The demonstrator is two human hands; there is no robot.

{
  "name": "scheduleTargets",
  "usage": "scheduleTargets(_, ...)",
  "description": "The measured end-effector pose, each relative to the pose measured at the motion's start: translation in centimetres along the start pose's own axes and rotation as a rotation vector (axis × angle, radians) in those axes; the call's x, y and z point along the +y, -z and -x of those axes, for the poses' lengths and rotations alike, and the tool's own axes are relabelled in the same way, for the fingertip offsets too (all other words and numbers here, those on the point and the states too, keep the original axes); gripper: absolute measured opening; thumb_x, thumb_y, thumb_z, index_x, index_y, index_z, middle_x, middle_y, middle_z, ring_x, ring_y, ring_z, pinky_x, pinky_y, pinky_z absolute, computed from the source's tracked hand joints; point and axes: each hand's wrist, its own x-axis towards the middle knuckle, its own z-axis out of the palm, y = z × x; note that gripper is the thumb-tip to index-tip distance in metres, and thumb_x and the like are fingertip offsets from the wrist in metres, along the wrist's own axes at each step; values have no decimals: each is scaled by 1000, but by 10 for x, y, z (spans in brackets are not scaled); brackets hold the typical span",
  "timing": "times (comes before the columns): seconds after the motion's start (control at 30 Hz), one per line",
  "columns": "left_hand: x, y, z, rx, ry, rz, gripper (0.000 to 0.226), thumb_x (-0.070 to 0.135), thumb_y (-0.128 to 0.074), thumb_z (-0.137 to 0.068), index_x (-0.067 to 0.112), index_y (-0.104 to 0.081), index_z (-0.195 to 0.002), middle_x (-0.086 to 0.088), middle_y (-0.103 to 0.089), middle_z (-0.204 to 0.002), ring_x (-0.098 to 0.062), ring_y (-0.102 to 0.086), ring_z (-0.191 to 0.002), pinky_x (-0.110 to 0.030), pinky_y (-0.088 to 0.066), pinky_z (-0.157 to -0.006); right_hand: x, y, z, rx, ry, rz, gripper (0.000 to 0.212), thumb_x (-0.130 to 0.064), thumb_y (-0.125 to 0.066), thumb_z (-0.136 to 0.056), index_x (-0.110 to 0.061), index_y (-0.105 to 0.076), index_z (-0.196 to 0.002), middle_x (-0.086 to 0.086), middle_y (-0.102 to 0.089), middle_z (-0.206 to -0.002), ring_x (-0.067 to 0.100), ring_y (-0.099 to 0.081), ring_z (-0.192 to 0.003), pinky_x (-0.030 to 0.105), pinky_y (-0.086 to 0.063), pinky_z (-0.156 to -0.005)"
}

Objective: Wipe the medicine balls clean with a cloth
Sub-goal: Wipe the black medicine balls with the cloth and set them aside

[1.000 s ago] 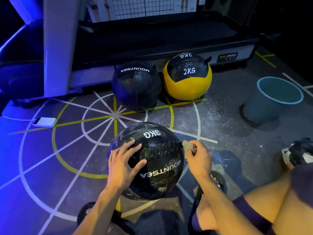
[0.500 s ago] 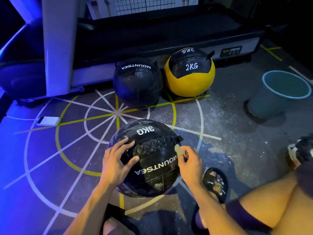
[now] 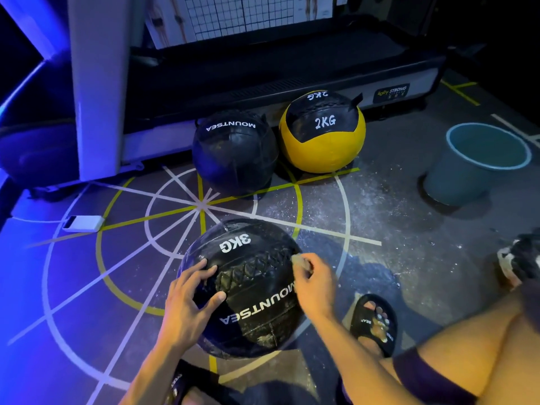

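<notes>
Sliding leftward since a second ago: right hand, from the right side of the 3KG ball toward its stitched seam, the ball turning slightly meanwhile. Pinching a small pale cloth between curled fingers and thumb, pressing it against the upper right of the ball. Resting spread and flat on the near left of the ball: left hand, fingers extended, gripping nothing, merely steadying. Sitting on the painted floor over white and yellow lines, near centre. Lying farther back, touching side by side against a treadmill base: black ball on the left, yellow 2KG ball on the right. Standing far right, well apart: teal bucket. Lying far left on the floor: white power bank. Showing near right: black sandal on a foot.
</notes>
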Motion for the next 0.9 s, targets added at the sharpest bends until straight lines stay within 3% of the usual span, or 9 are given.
scheduleTargets(0.13, -10, 8, 8, 3, 15, -1, 52, 73, -61, -78, 53, -53, -126, 22, -45, -149, -9, -44, -135, -40, -37, -108, -9, 6, 29, -170, 348, 71, 14, -21, -66, -96, -26, -66, -109, -15, -59, -101, -3, -59, -88, 11, -47, -74)
scheduleTargets(0.23, -17, 9, 16, 1, 6, 0, 49, 63, -72, -84, 48, -55, -128, 22, -46, -150, -11, -46, -137, -44, -40, -110, -3, 14, -11, -64, 150, 83, 15, -18, -66, -96, -25, -69, -109, -11, -63, -102, 5, -63, -90, 21, -51, -77)
scheduleTargets(0.3, -17, 4, 22, 10, 10, 11, 47, 59, -74, -86, 48, -57, -128, 22, -46, -151, -12, -45, -139, -47, -40, -111, -16, 8, -19, -66, 99, 103, 14, -17, -64, -96, -25, -71, -106, -10, -64, -103, 13, -66, -90, 18, -48, -74)
scheduleTargets(0.43, -20, 4, 28, 18, 13, 16, 56, 76, -63, -80, 46, -59, -127, 24, -46, -151, -11, -45, -139, -42, -38, -110, -42, 0, 3, -328, 519, 224, 13, -25, -57, -101, -30, -68, -106, -17, -55, -106, 0, -55, -85, 12, -44, -72)
scheduleTargets(0.5, -20, 4, 30, 15, 15, 13, 60, 78, -62, -80, 42, -61, -128, 27, -44, -150, -9, -43, -140, -40, -37, -110, -33, 12, -20, -356, 453, 308, 16, -28, -56, -102, -33, -66, -113, -19, -55, -111, -3, -54, -90, 7, -41, -71)
scheduleTargets(0.6, -12, 0, 33, 30, 20, 18, 59, 77, -60, -80, 43, -61, -128, 31, -41, -150, -4, -39, -140, -36, -33, -109, -27, 19, -41, -231, 285, 285, 19, -21, -57, -101, -26, -68, -116, -10, -62, -114, 6, -61, -103, 8, -41, -80)
scheduleTargets(0.7, -9, -3, 33, 43, 19, 28, 54, 75, -62, -79, 47, -59, -125, 32, -41, -149, -5, -40, -138, -35, -32, -108, -47, 2, 2, -344, 535, 281, 17, -20, -53, -99, -29, -67, -103, -12, -60, -108, 4, -57, -98, 18, -49, -87)
scheduleTargets(0.8, -12, 1, 34, 38, 20, 8, 55, 76, -62, -79, 46, -60, -125, 35, -40, -148, 0, -38, -139, -35, -33, -108, -50, 5, 17, -410, 720, 302, 15, -15, -53, -99, -26, -64, -101, -11, -57, -103, 8, -52, -91, 19, -47, -75)
scheduleTargets(0.9, -13, 0, 36, 41, 9, 15, 54, 77, -62, -80, 47, -59, -125, 35, -40, -148, -1, -39, -139, -37, -34, -109, -45, 15, -25, -301, 406, 329, 17, -17, -52, -103, -21, -67, -109, -7, -60, -110, 2, -54, -81, 11, -48, -70)
